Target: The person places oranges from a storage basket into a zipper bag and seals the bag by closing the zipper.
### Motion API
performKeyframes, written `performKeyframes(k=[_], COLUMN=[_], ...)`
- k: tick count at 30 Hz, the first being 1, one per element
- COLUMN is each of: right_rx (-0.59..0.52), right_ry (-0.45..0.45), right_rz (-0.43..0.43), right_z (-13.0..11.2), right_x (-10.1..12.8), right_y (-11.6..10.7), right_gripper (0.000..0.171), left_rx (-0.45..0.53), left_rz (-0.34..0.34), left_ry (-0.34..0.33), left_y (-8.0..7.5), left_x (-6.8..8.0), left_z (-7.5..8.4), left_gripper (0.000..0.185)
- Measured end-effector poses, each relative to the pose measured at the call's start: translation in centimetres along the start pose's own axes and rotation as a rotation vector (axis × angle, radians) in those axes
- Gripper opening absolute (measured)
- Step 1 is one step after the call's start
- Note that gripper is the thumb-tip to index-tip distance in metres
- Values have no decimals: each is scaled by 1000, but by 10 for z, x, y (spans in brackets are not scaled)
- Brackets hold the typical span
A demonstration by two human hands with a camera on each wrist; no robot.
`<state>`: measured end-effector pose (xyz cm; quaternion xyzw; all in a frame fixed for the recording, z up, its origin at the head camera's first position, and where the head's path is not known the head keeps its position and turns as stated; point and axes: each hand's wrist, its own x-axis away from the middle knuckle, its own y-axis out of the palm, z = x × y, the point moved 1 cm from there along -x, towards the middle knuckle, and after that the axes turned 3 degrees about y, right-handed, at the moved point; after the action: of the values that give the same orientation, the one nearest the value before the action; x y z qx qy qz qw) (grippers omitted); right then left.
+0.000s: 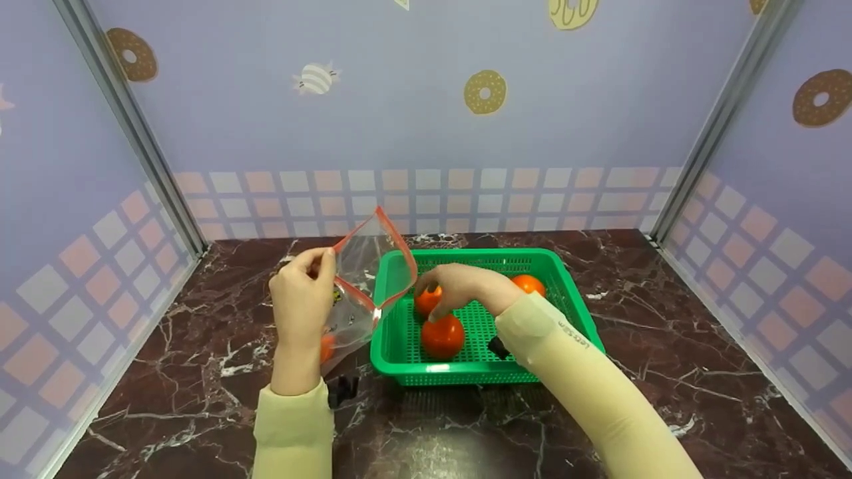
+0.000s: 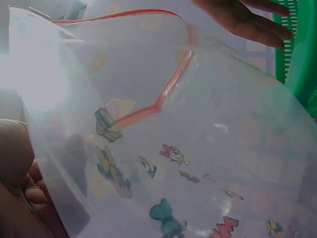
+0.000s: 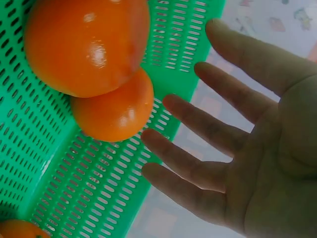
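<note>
My left hand (image 1: 303,296) pinches the edge of a clear zip bag (image 1: 351,322) between thumb and fingers. The bag's red-edged mouth gapes toward the basket, and an orange-red tomato (image 1: 327,347) shows low inside it, partly behind my wrist. Cartoon prints (image 2: 171,154) cover the plastic in the left wrist view. My right hand (image 1: 459,286) hovers over the left side of a green basket (image 1: 479,368), fingers spread and holding nothing. Beneath it lie a front tomato (image 1: 442,338) and another tomato (image 1: 426,304) just behind. A third tomato (image 1: 529,285) sits at the back right.
The basket stands on a dark red marbled tabletop (image 1: 200,399). Patterned walls (image 1: 426,133) enclose the back and both sides, with metal posts (image 1: 160,179) at the corners. The bag's mouth overlaps the basket's left rim in the head view.
</note>
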<state>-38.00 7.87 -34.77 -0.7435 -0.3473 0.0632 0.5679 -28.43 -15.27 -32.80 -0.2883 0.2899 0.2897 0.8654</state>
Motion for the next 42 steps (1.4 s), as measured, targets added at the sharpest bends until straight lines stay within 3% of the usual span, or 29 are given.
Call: performKeyframes(k=[17, 31, 42], right_rx=[27, 83, 2], right_ry=[-44, 44, 41], right_rz=[-126, -263, -306], right_z=[1, 6, 13], right_x=[-5, -7, -6], right_y=[15, 26, 23], right_gripper=[51, 60, 53], left_rx=[5, 14, 9], left_rz=[-25, -31, -32], left_ry=[-11, -7, -20], left_y=[0, 1, 1], left_x=[1, 0, 0], left_z=[-1, 0, 0], left_gripper=[21, 21, 20])
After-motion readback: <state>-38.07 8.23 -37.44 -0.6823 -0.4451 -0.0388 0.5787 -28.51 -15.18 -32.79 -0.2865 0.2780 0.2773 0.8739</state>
